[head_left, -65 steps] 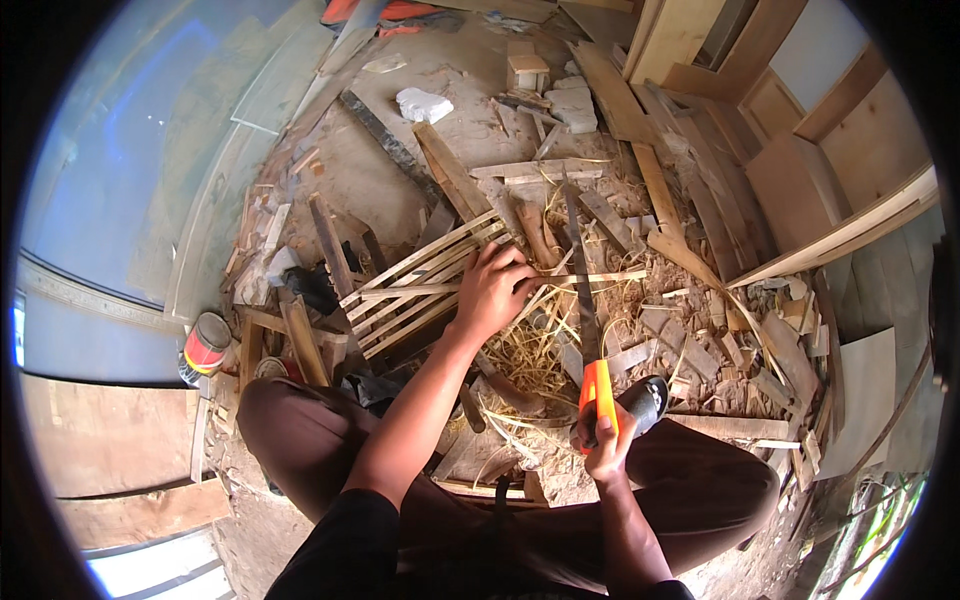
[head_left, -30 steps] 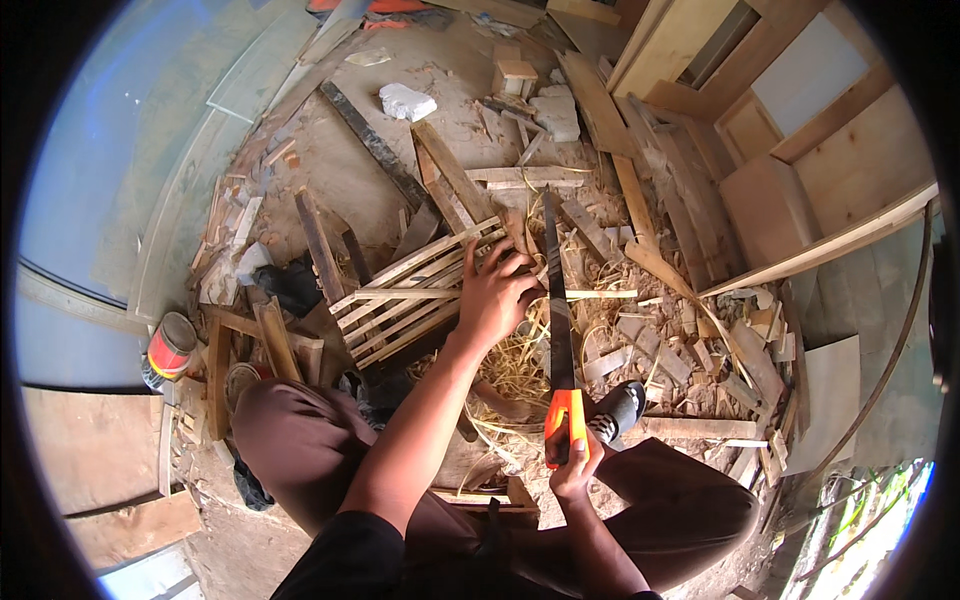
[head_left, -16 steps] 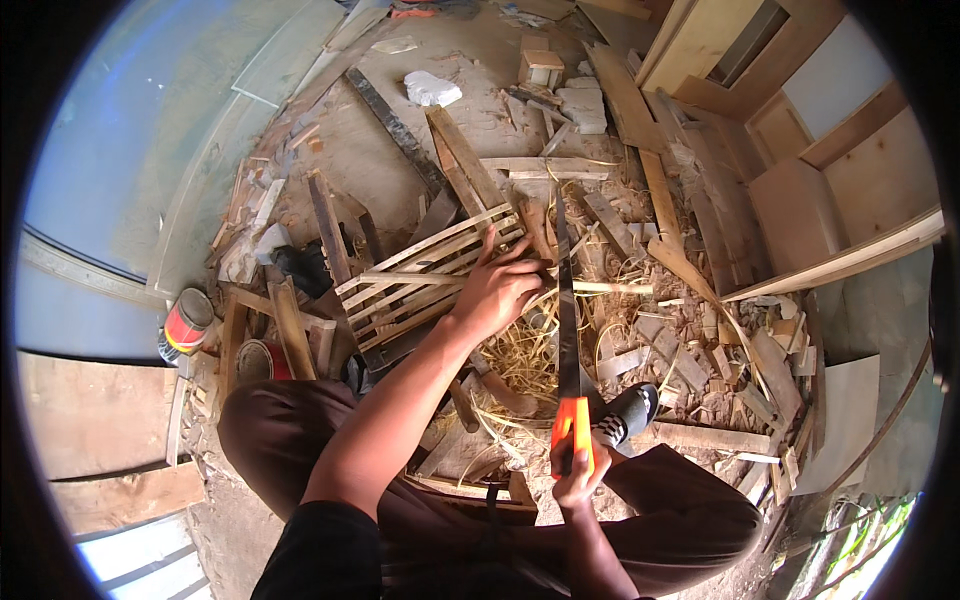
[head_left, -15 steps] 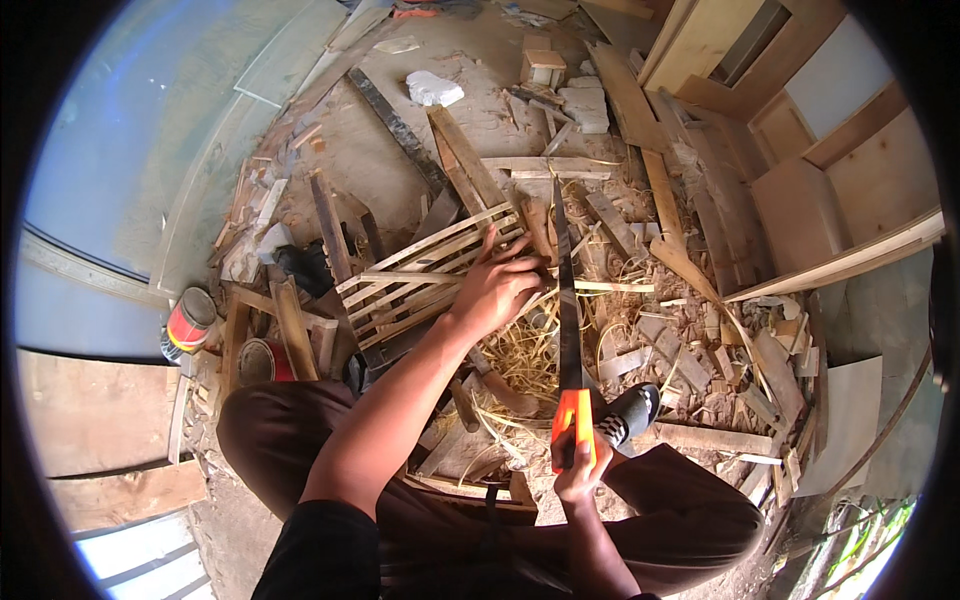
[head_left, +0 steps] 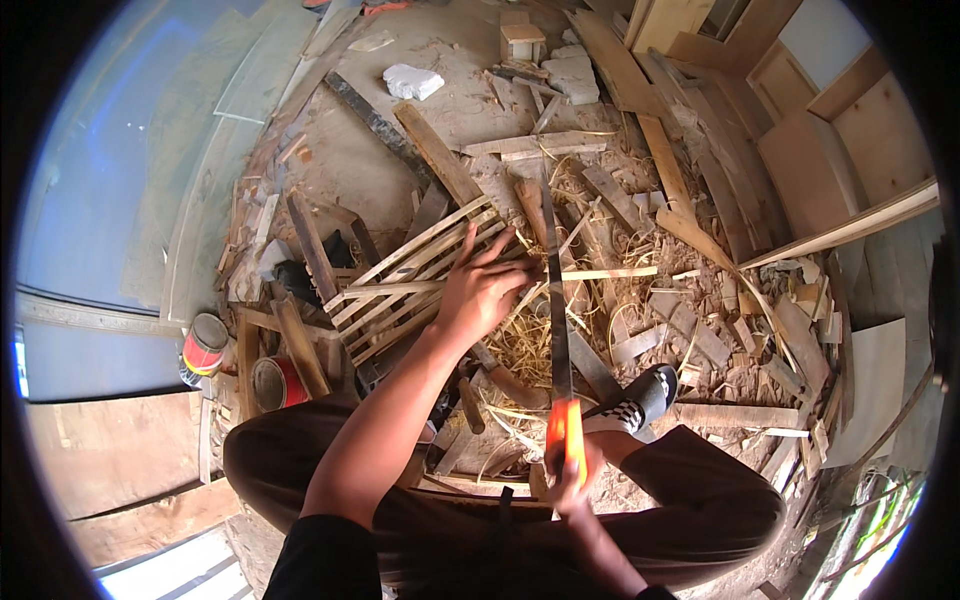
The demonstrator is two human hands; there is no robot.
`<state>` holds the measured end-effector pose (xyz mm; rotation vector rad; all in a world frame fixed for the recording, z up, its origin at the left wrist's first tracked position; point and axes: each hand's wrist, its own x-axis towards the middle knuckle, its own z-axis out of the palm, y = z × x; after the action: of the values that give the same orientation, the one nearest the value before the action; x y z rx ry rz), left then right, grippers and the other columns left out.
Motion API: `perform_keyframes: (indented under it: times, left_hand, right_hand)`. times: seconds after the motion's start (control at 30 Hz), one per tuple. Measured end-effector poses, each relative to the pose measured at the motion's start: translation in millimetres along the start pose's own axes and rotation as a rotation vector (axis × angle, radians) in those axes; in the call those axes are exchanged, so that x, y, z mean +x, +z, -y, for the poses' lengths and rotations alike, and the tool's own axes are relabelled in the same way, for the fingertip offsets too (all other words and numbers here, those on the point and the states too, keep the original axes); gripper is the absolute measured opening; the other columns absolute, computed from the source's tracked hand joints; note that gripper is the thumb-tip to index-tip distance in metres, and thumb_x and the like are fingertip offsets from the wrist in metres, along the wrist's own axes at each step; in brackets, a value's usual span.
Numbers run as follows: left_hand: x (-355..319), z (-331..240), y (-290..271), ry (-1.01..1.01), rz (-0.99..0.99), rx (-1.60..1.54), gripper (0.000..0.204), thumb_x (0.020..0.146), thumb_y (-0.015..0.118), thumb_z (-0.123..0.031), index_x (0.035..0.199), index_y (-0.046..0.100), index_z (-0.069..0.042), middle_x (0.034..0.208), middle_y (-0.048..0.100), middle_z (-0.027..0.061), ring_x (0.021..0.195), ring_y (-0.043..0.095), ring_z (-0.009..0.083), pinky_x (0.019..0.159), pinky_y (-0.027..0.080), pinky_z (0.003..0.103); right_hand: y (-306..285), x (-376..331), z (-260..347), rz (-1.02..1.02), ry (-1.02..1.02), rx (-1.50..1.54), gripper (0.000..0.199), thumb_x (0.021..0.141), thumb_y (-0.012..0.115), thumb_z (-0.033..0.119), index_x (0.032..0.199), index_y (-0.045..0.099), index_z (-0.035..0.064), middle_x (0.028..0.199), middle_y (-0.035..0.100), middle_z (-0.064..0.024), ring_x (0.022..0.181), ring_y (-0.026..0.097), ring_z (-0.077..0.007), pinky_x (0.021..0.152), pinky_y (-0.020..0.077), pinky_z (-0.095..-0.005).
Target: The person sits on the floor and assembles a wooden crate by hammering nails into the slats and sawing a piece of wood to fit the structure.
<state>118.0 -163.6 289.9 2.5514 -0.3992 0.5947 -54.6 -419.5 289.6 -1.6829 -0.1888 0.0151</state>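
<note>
My right hand has its fingers wrapped tight on the orange handle of the handsaw, blade running away from me. Left of the blade, my left hand lies spread, fingers apart, flat on the slatted wooden frame. Beyond the frame lie scrap planks.

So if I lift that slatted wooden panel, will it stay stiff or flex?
The slatted panel probably flexes a little: its strips look thin. It is likely light, being mostly gaps. The left hand presses it flat.
</note>
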Motion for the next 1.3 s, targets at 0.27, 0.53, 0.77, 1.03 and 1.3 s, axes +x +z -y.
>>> perform_keyframes:
  times: [0.27, 0.53, 0.77, 1.03, 1.3]
  left_hand:
    - [0.1, -1.4, -2.2, -0.035, 0.032, -0.002, 0.021, 0.087, 0.081, -0.011, 0.102, 0.082, -0.024, 0.122, 0.078, -0.0064, 0.144, 0.054, 0.0278, 0.127, 0.022, 0.065]
    - [-0.9, 2.7, 1.6, -0.026, 0.069, -0.016, 0.02, 0.084, 0.08, -0.006, 0.099, 0.082, -0.02, 0.119, 0.078, -0.0054, 0.145, 0.053, 0.0275, 0.128, 0.024, 0.063]
    - [-4.5, 4.7, 4.1, 0.034, 0.055, -0.013, 0.017, 0.082, 0.08, -0.003, 0.089, 0.08, -0.019, 0.12, 0.078, -0.0044, 0.145, 0.053, 0.0308, 0.127, 0.021, 0.068]
    - [0.8, 11.8, 2.7, 0.042, 0.036, -0.021, 0.01, 0.083, 0.082, -0.008, 0.088, 0.076, -0.014, 0.116, 0.078, 0.0002, 0.145, 0.053, 0.0322, 0.126, 0.024, 0.069]
    - [-9.1, 3.7, 2.4, 0.11, 0.017, 0.107, 0.023, 0.082, 0.079, -0.005, 0.103, 0.077, -0.015, 0.119, 0.077, 0.0015, 0.144, 0.054, 0.0317, 0.124, 0.03, 0.067]
  right_hand:
    - [-2.7, 39.1, -15.1, 0.024, 0.013, 0.052, 0.055, 0.107, 0.045, 0.047, 0.083, 0.059, -0.0003, 0.055, 0.045, -0.0007, 0.047, 0.042, -0.0111, 0.047, 0.0306, -0.0298]
    - [-24.2, -56.6, 1.1, -0.005, 0.038, -0.046, 0.07, 0.103, 0.042, 0.062, 0.068, 0.057, 0.0024, 0.052, 0.05, -0.0024, 0.045, 0.047, -0.0136, 0.046, 0.0351, -0.03]
    - [-3.6, 32.6, -15.7, 0.031, -0.036, 0.01, 0.067, 0.105, 0.042, 0.061, 0.076, 0.054, 0.0019, 0.053, 0.049, -0.002, 0.044, 0.043, -0.0102, 0.043, 0.0302, -0.0282]
    - [-12.7, -22.6, -17.1, 0.001, 0.105, 0.087, 0.073, 0.101, 0.048, 0.068, 0.071, 0.054, 0.0007, 0.055, 0.049, -0.0025, 0.044, 0.042, -0.0118, 0.043, 0.0285, -0.0282]
    - [-2.5, -11.7, 9.4, 0.013, 0.062, 0.027, 0.073, 0.102, 0.046, 0.066, 0.071, 0.054, 0.0009, 0.055, 0.049, -0.0027, 0.046, 0.045, -0.0111, 0.046, 0.0299, -0.0275]
